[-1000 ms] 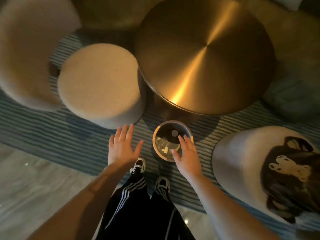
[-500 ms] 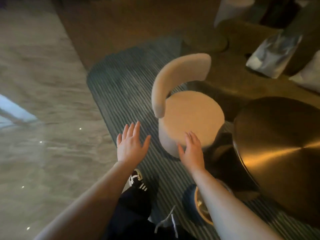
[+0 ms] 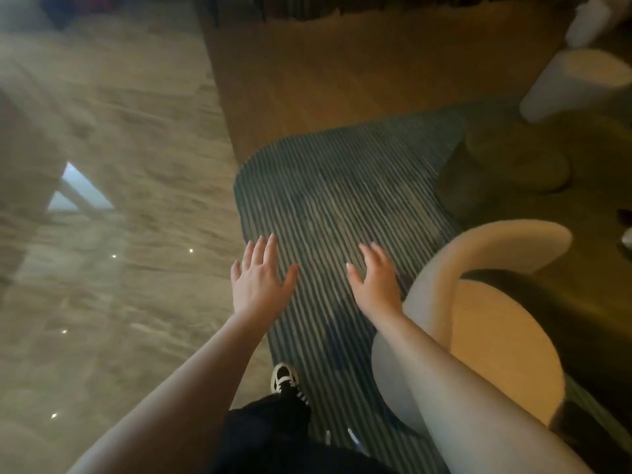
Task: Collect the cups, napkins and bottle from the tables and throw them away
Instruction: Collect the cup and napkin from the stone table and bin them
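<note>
My left hand (image 3: 260, 278) is stretched forward over the edge of the striped rug (image 3: 338, 186), fingers straight and spread, holding nothing. My right hand (image 3: 374, 281) hovers beside it over the rug, fingers also extended and empty, just left of a cream round chair (image 3: 492, 336). No cup, napkin, bottle or bin shows in the head view.
The cream chair with its curved backrest (image 3: 506, 244) stands at my right. A white cylindrical stool (image 3: 574, 83) is at the far right. Glossy marble floor (image 3: 113, 234) spreads to the left, wooden flooring (image 3: 342, 73) lies ahead. My shoe (image 3: 285, 379) is on the rug's edge.
The view has swung left, away from the gold round table and the small bin on the floor, which have left the frame. Both hands stay open and empty.
</note>
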